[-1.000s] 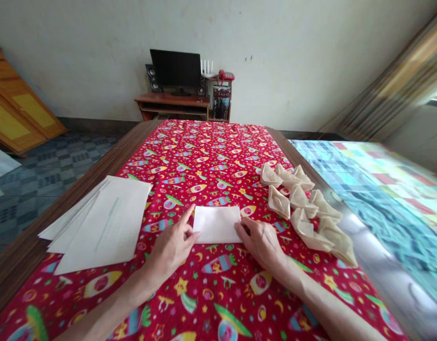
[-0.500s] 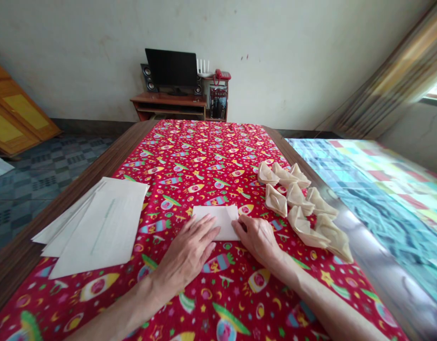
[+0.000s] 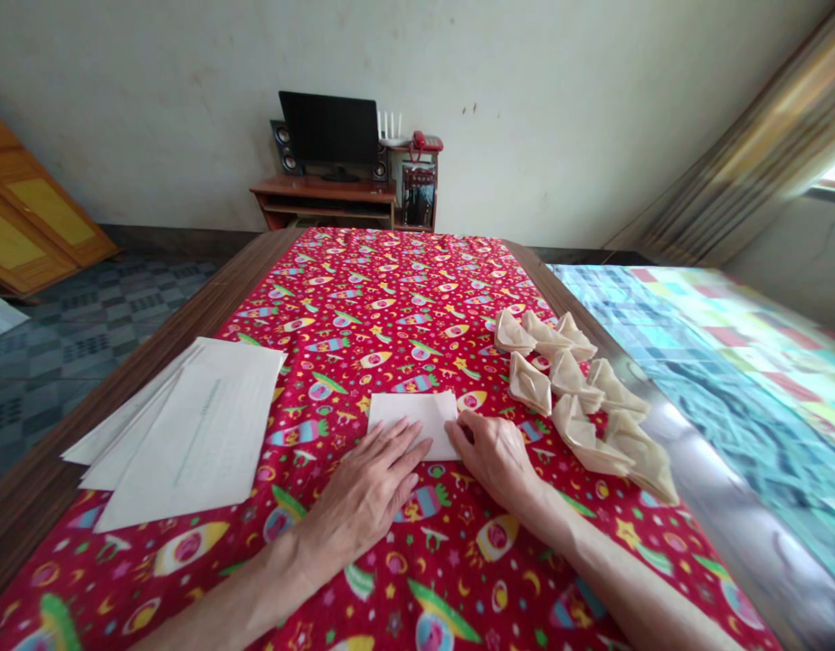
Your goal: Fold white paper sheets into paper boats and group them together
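A folded white sheet of paper point(image 3: 417, 416) lies on the red rocket-print tablecloth point(image 3: 390, 307) in front of me. My left hand point(image 3: 369, 488) rests flat on the sheet's near left part, fingers stretched out. My right hand point(image 3: 495, 452) presses on the sheet's right edge with its fingertips bent down on the paper. Both forearms reach in from the bottom of the view.
A stack of white paper sheets point(image 3: 186, 425) lies to the left. Several folded beige paper boats point(image 3: 580, 398) sit in a cluster on the right near the table's edge. A patterned mat point(image 3: 722, 362) lies beyond. A desk with a monitor point(image 3: 332, 131) stands at the far wall.
My left hand moved from beside the sheet's left edge, index finger pointing, onto the sheet and now lies flat on it. My right hand stayed at the right edge.
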A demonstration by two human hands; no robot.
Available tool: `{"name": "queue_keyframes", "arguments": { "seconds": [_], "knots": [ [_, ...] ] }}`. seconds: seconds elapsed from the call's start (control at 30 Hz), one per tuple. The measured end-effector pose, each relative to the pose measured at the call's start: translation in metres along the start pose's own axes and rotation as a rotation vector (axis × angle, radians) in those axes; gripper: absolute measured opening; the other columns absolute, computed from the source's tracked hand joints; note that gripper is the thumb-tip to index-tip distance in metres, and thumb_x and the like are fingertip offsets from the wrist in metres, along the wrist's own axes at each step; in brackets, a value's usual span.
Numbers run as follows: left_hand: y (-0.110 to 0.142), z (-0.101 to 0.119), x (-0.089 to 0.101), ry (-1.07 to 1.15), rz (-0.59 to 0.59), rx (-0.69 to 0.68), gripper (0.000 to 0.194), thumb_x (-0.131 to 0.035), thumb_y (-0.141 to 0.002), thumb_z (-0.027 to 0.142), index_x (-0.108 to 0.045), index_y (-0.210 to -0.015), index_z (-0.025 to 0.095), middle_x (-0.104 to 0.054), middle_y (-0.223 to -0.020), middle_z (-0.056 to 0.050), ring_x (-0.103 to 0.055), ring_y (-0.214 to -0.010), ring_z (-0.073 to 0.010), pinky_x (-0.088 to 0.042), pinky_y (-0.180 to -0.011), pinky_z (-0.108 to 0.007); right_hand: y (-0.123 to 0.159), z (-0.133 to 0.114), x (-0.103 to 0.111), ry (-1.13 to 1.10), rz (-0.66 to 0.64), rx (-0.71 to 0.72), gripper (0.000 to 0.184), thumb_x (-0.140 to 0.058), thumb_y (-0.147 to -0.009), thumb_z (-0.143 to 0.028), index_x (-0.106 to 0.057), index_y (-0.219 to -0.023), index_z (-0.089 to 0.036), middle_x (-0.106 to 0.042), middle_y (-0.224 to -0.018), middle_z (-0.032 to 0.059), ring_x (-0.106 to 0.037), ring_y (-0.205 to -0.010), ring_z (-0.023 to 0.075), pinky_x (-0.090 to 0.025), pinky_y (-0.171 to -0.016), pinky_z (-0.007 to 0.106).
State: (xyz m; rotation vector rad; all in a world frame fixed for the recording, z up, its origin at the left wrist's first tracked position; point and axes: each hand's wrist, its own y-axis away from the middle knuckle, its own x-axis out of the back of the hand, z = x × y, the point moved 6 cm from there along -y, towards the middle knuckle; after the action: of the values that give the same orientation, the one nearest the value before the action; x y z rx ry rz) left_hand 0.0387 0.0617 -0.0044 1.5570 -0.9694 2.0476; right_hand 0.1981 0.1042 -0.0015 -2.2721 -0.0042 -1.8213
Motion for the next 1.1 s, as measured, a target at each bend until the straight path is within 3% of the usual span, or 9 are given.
{"name": "queue_keyframes", "arguments": {
  "seconds": [0.43, 0.6, 0.67, 0.77, 0.8, 0.87, 0.97, 1.1],
  "knots": [
    [-0.001, 0.001, -0.001, -0.022, -0.025, -0.018, 0.041, -0.039, -0.094, 0.022, -0.043, -0.135, 0.02, -0.043, -0.142, -0.004, -0.034, -0.134, -0.0219, -0.034, -0.108, -0.043, 0.0, -0.001, 0.0, 0.02, 0.02, 0.0, 0.03, -0.047, -0.09, -0.035, -0.059, -0.067, -0.019, -0.066, -0.058, 0.0015, -0.061, -0.054, 0.0132, -0.023, -0.051, 0.024],
    [0.0, 0.003, 0.001, -0.024, -0.023, -0.027, 0.044, -0.039, -0.094, 0.022, -0.039, -0.137, 0.022, -0.042, -0.143, -0.004, -0.033, -0.135, -0.0213, -0.034, -0.108, -0.042, 0.001, -0.001, 0.004, 0.032, 0.06, 0.034, 0.024, -0.048, -0.09, -0.032, -0.061, -0.075, -0.019, -0.065, -0.06, 0.0008, -0.06, -0.055, 0.0142, -0.03, -0.051, 0.024],
    [0.0, 0.002, 0.0, -0.037, -0.035, -0.023, 0.044, -0.039, -0.094, 0.023, -0.037, -0.138, 0.023, -0.04, -0.145, -0.003, -0.032, -0.135, -0.021, -0.033, -0.108, -0.042, 0.006, -0.005, 0.012, 0.051, 0.151, 0.092, 0.019, -0.047, -0.09, -0.029, -0.062, -0.09, -0.017, -0.069, -0.073, 0.0042, -0.062, -0.066, 0.0167, -0.038, -0.056, 0.025],
    [0.001, 0.001, -0.002, -0.049, -0.051, -0.018, 0.043, -0.037, -0.096, 0.026, -0.036, -0.139, 0.023, -0.038, -0.146, -0.003, -0.03, -0.137, -0.0208, -0.032, -0.109, -0.043, 0.023, -0.023, 0.023, 0.09, 0.305, 0.293, 0.03, -0.043, -0.091, -0.021, -0.057, -0.117, -0.012, -0.066, -0.11, 0.0122, -0.06, -0.097, 0.0235, -0.047, -0.073, 0.031],
    [0.001, 0.002, -0.003, -0.047, -0.056, -0.019, 0.043, -0.037, -0.096, 0.027, -0.036, -0.139, 0.023, -0.038, -0.146, -0.003, -0.029, -0.137, -0.0209, -0.032, -0.109, -0.043, 0.031, -0.032, 0.024, 0.088, 0.328, 0.395, 0.033, -0.041, -0.092, -0.019, -0.055, -0.121, -0.011, -0.062, -0.118, 0.0131, -0.056, -0.107, 0.0251, -0.048, -0.082, 0.035],
    [0.0, 0.002, -0.002, -0.041, -0.059, -0.018, 0.044, -0.038, -0.096, 0.025, -0.036, -0.139, 0.022, -0.037, -0.146, -0.004, -0.028, -0.137, -0.021, -0.032, -0.11, -0.043, 0.047, -0.049, 0.017, 0.085, 0.256, 0.575, 0.037, -0.036, -0.092, -0.012, -0.053, -0.125, -0.011, -0.058, -0.127, 0.0109, -0.049, -0.12, 0.0251, -0.045, -0.094, 0.04],
    [-0.001, 0.003, 0.0, -0.038, -0.05, 0.006, 0.044, -0.04, -0.094, 0.023, -0.037, -0.138, 0.02, -0.038, -0.146, -0.004, -0.029, -0.137, -0.0205, -0.031, -0.11, -0.041, 0.06, -0.059, 0.008, 0.09, 0.197, 0.616, 0.038, -0.036, -0.094, -0.017, -0.052, -0.127, -0.007, -0.055, -0.13, 0.0124, -0.045, -0.125, 0.0251, -0.041, -0.1, 0.045],
    [0.001, 0.003, 0.001, -0.054, -0.062, -0.006, 0.045, -0.039, -0.095, 0.024, -0.037, -0.139, 0.02, -0.035, -0.147, -0.002, -0.029, -0.137, -0.0194, -0.03, -0.111, -0.039, 0.065, -0.055, 0.006, 0.093, 0.197, 0.586, 0.04, -0.039, -0.095, -0.025, -0.051, -0.127, -0.005, -0.055, -0.129, 0.0147, -0.047, -0.124, 0.0259, -0.039, -0.104, 0.048]
  ]
}}
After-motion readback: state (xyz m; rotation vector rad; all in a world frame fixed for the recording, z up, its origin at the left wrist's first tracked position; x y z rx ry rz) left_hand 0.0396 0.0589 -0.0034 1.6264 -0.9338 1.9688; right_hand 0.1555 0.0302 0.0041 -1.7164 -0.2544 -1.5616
